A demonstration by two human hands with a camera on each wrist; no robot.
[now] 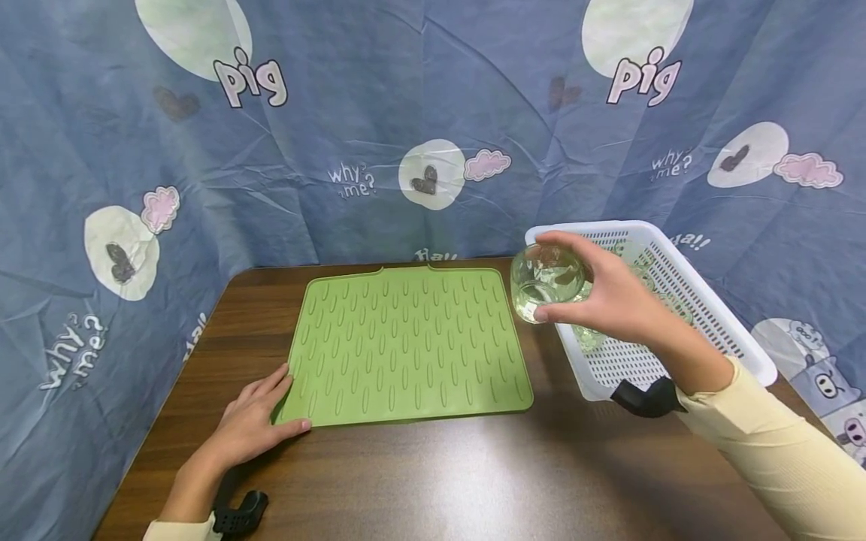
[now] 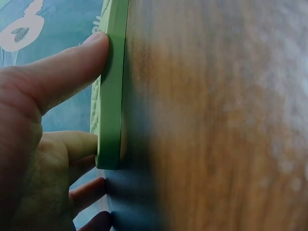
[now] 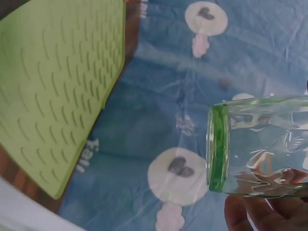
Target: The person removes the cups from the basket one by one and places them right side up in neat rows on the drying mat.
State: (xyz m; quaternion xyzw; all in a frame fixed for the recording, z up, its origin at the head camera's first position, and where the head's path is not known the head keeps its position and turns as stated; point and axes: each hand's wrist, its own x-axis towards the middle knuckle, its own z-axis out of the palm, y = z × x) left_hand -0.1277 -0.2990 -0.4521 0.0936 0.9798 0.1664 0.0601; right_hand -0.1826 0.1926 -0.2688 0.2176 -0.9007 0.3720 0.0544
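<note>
My right hand (image 1: 609,293) holds a clear, green-tinted drinking glass (image 1: 541,282) in the air, thumb on one side and fingers on the other. The glass is over the gap between a green ridged drying mat (image 1: 413,346) and a white plastic basket (image 1: 727,327). In the right wrist view, the thick base of the glass (image 3: 260,149) points left, toward the mat side. My left hand (image 1: 246,421) touches the mat's near-left corner. Its thumb lies at the front edge and its fingers at the left edge, as the left wrist view also shows.
More clear glasses (image 1: 590,338) stand in the basket, partly covered by my right hand and arm. The dark wooden table (image 1: 406,481) ends at a blue printed cloth (image 1: 379,98) behind. Each wrist wears a black band.
</note>
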